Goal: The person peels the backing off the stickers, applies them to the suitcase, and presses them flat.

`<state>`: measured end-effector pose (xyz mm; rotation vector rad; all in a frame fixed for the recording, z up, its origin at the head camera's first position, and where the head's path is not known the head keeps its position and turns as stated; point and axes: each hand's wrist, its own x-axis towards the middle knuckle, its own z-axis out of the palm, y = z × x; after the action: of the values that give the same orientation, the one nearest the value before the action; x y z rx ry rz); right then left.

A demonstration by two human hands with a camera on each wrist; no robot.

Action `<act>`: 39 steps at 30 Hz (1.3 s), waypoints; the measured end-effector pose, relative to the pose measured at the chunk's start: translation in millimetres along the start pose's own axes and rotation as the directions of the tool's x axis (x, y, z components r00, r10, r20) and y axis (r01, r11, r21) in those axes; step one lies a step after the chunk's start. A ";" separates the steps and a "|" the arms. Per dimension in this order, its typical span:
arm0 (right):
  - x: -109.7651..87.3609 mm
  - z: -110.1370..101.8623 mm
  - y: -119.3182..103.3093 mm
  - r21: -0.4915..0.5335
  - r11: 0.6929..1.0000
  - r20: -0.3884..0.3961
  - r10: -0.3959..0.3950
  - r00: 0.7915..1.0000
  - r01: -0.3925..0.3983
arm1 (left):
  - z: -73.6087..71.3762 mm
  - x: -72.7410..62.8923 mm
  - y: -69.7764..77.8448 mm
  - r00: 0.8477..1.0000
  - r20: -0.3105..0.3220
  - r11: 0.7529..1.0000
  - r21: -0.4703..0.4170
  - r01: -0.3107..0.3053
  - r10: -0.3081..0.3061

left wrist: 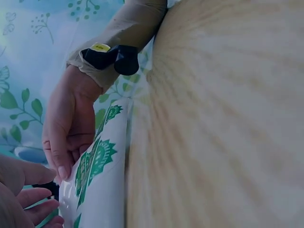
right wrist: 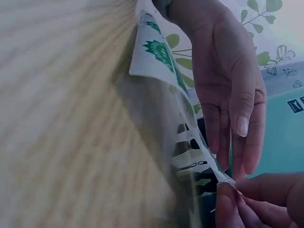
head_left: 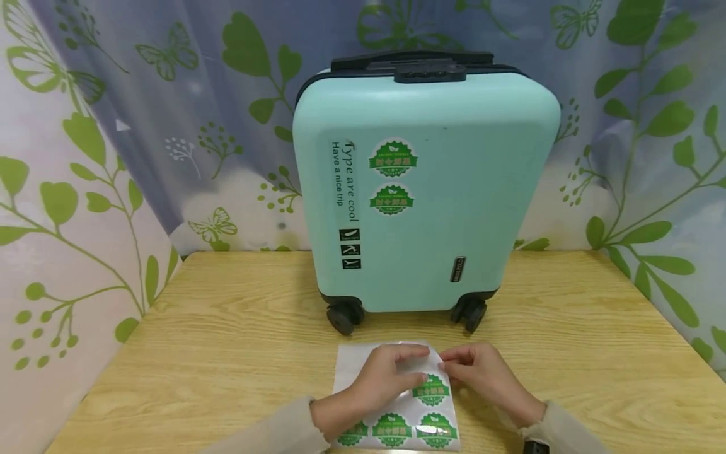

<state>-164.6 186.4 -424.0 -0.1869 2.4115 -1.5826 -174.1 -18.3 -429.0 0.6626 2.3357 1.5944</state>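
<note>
A sheet of green round stickers (head_left: 357, 362) lies on the table in front of a mint-green suitcase (head_left: 454, 189). My right hand (head_left: 493, 378) pinches the sheet's right edge near its far corner between thumb and fingers. That edge is lifted off the table, as the right wrist view shows. Over the sheet is my left hand (head_left: 377, 378), fingers extended and thumb apart, beside a green sticker (head_left: 431, 391). In the right wrist view the left hand (right wrist: 230, 80) appears to hold nothing. Two matching green stickers (head_left: 393, 157) are on the suitcase's front, one above the other.
The suitcase stands upright on black wheels (head_left: 345, 316) on the wooden table (head_left: 227, 353). Its black handle (head_left: 414, 58) is on top. Behind and at the sides hangs a leaf-patterned curtain (head_left: 238, 126). A black wrist strap (left wrist: 114, 58) sits on the right sleeve.
</note>
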 end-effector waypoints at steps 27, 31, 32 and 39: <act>2.2 1.6 -4.0 0.242 0.970 -0.011 -0.006 1.000 0.009 | -3.7 -0.9 6.3 0.989 -0.039 0.977 0.168 -0.134 0.143; 1.9 1.9 -5.3 0.226 0.974 -0.029 0.006 1.000 0.001 | -3.7 -1.2 7.3 0.990 -0.039 0.975 0.180 -0.129 0.138; 1.6 1.9 -5.5 0.229 0.973 -0.026 0.004 1.000 0.002 | -3.7 -1.2 7.3 0.989 -0.041 0.974 0.186 -0.129 0.139; -0.3 1.6 -8.2 0.282 0.959 0.006 0.005 1.000 -0.006 | -3.6 -0.8 6.4 0.987 -0.057 0.966 0.222 -0.134 0.150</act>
<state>-164.2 181.7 -417.0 -0.1296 2.1466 -1.8966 -173.5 -19.7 -421.8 0.8496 2.5953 1.4532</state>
